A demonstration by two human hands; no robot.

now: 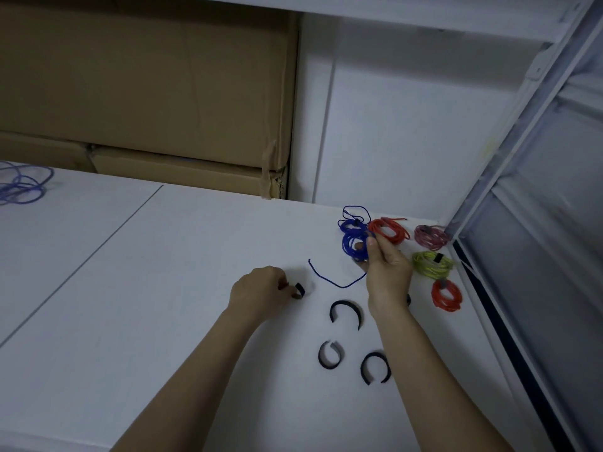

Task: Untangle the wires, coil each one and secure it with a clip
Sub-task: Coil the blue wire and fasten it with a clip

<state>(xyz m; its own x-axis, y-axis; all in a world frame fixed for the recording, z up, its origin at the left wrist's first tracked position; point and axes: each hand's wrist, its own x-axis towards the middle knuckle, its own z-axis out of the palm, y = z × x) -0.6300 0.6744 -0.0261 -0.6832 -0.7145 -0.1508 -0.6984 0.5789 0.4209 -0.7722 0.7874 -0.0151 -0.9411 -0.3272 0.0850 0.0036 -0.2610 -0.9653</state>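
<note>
My right hand (386,269) holds a coiled blue wire (354,244) just above the white table, pinched between thumb and fingers; a loose blue tail (339,282) trails off to the left. My left hand (261,290) pinches a curled black clip strap (299,290) on the table. Behind the held coil lies another blue coil (350,225) with a black clip on it. Clipped coils lie at the right: red (390,230), pink (430,237), yellow-green (430,264) and orange-red (446,295).
Three open black clip straps (346,313) (330,354) (375,367) lie in front of my hands. A loose blue wire tangle (23,185) sits at the far left. Cardboard boxes (146,93) stand behind the white table (130,305); a metal frame (522,223) borders the right.
</note>
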